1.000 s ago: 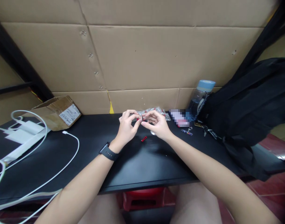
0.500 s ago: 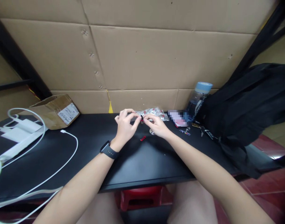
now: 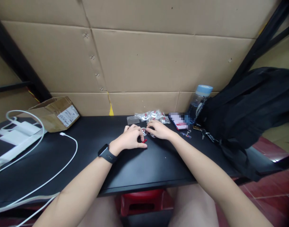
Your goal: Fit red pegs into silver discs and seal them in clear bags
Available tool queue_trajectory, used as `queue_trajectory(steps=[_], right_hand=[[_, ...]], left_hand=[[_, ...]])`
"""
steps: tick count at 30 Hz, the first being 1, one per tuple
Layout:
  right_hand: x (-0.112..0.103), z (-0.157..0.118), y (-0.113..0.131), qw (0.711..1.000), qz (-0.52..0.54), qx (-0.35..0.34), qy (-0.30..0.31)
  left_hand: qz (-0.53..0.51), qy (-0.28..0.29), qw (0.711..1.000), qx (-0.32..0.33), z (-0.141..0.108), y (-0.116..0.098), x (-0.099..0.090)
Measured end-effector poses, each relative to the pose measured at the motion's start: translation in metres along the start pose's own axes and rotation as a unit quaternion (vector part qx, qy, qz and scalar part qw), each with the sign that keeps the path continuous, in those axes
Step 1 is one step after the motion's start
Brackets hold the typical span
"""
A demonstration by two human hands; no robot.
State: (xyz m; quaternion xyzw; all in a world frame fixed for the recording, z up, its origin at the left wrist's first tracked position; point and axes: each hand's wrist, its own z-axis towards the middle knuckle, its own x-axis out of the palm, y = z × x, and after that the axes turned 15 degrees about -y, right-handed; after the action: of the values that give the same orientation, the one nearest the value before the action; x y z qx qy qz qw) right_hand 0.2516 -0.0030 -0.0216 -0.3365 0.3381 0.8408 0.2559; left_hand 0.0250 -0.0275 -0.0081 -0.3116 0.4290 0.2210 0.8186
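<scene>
A small shiny round disc (image 3: pixel 144 131) with a red and dark centre lies on the black table between my hands. My right hand (image 3: pixel 159 130) has its thumb and fingers pinched at the disc's right edge. Partly under that hand is a second clear, round piece (image 3: pixel 153 135). My left hand (image 3: pixel 132 137) rests low over the table, thumb and index finger apart around a small red strip (image 3: pixel 145 141). The strip lies between those fingertips; a firm grip on it is not visible. A dark watch (image 3: pixel 107 153) sits on my left wrist.
Several clear bags with round silvery pieces (image 3: pixel 154 114) lie behind my hands. To the right are a phone (image 3: pixel 179 123), keys (image 3: pixel 203 135), a blue-lidded bottle (image 3: pixel 203 90) and a black backpack (image 3: pixel 253 104). A cardboard box (image 3: pixel 56 115) and white cable (image 3: pixel 75 148) are on the left.
Both hands came down from holding the disc upright in the air; it now lies lower, near the table surface. My left hand let go and moved toward the red strip.
</scene>
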Motion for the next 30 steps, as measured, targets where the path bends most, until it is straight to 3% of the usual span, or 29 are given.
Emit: queue_trajectory(steps=[6, 12, 17, 27, 30], right_hand=[[-0.026, 0.000, -0.014, 0.993, 0.008, 0.054, 0.104], [-0.024, 0.000, -0.022, 0.984, 0.046, 0.099, 0.141], [-0.027, 0.001, -0.015, 0.986, 0.028, 0.075, 0.145], [-0.045, -0.001, 0.002, 0.975, -0.006, 0.019, 0.222], [-0.043, -0.002, 0.005, 0.978, -0.016, 0.011, 0.206]], left_hand=[[-0.007, 0.020, 1.000, 0.007, -0.002, -0.001, 0.002], [-0.017, -0.010, 1.000, 0.010, 0.001, 0.005, 0.002], [-0.017, -0.082, 0.996, 0.005, 0.004, 0.012, -0.004], [-0.039, -0.133, 0.989, 0.044, 0.008, 0.012, -0.013], [-0.050, -0.142, 0.988, 0.040, 0.008, 0.012, -0.013]])
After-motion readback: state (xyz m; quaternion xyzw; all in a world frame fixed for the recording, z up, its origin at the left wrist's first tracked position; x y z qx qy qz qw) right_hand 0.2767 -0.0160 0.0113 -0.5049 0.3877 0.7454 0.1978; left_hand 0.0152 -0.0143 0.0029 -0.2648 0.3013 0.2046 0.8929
